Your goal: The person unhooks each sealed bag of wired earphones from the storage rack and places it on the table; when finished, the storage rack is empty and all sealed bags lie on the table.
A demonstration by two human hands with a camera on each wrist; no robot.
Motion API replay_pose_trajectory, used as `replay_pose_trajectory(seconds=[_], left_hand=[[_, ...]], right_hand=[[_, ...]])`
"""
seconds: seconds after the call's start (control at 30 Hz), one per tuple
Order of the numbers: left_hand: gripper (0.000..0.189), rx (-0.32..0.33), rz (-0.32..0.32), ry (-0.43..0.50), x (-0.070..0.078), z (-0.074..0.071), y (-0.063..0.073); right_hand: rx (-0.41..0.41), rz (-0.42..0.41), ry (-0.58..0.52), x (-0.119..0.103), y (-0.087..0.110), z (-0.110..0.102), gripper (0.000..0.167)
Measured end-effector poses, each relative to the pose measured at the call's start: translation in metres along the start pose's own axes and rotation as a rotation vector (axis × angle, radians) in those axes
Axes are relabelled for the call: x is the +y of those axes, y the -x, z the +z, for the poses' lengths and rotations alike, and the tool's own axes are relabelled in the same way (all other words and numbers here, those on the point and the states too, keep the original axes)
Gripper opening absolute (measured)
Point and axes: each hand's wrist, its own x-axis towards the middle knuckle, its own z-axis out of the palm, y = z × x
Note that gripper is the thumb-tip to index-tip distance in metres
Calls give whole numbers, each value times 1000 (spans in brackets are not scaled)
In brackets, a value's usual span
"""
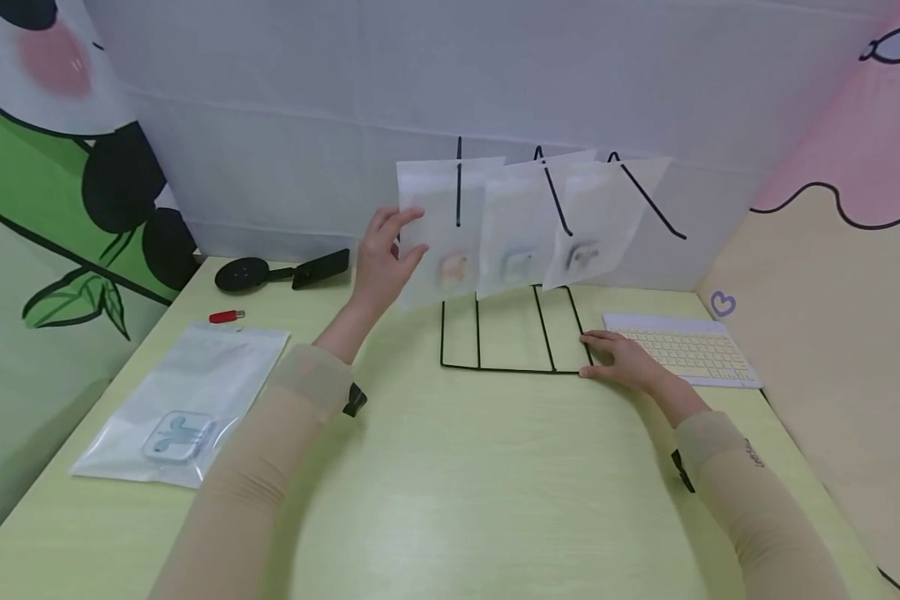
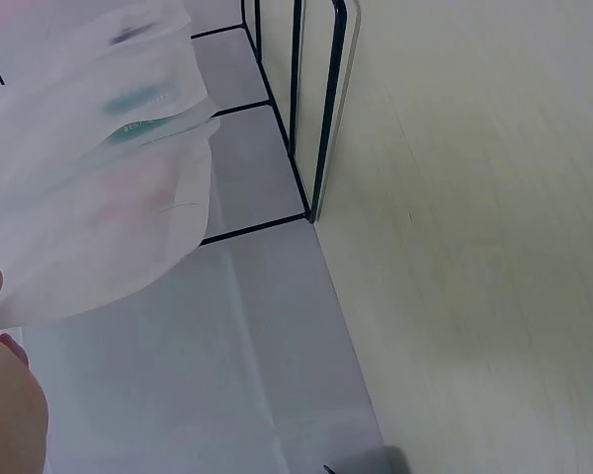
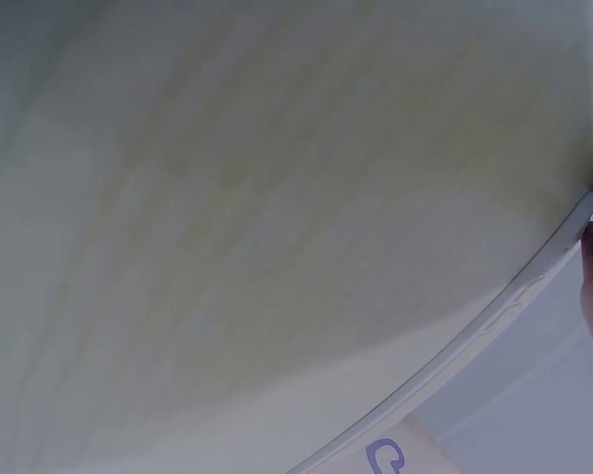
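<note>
- Pale bench [image 1: 420, 500] fills the foreground, its near edge cut off.
- Right hand [image 1: 618, 358], thumb and forefinger spread, touches a black rack's [image 1: 478, 365] base, right of centre.
- Left hand [image 1: 384, 257], thumb and forefinger parted, meets three hanging white bags [image 1: 435, 200], upper centre; contents blurred.
- Creased backdrop [image 1: 270, 150] behind; cartoon panels [image 1: 30, 275] flank it, cropped.

The person's bare left hand [image 1: 382, 260] and right hand [image 1: 624, 358] emerged from long beige sleeves [image 1: 247, 467]; a small black fitting [image 1: 355, 400] showed near each cuff, and dark lettering [image 1: 754, 453] marked the right forearm.
</note>
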Motion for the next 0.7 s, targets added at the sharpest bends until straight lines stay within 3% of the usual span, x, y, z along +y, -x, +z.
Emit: replay_pose_trajectory(seconds=[0.37,0.7], left_hand=[[39,94,77,-28,8,3,0],[34,161,22,86,19,3,4]], right_hand=[[2,0,10,-1,-1,0,77],[2,2,8,-2,1,0,75]])
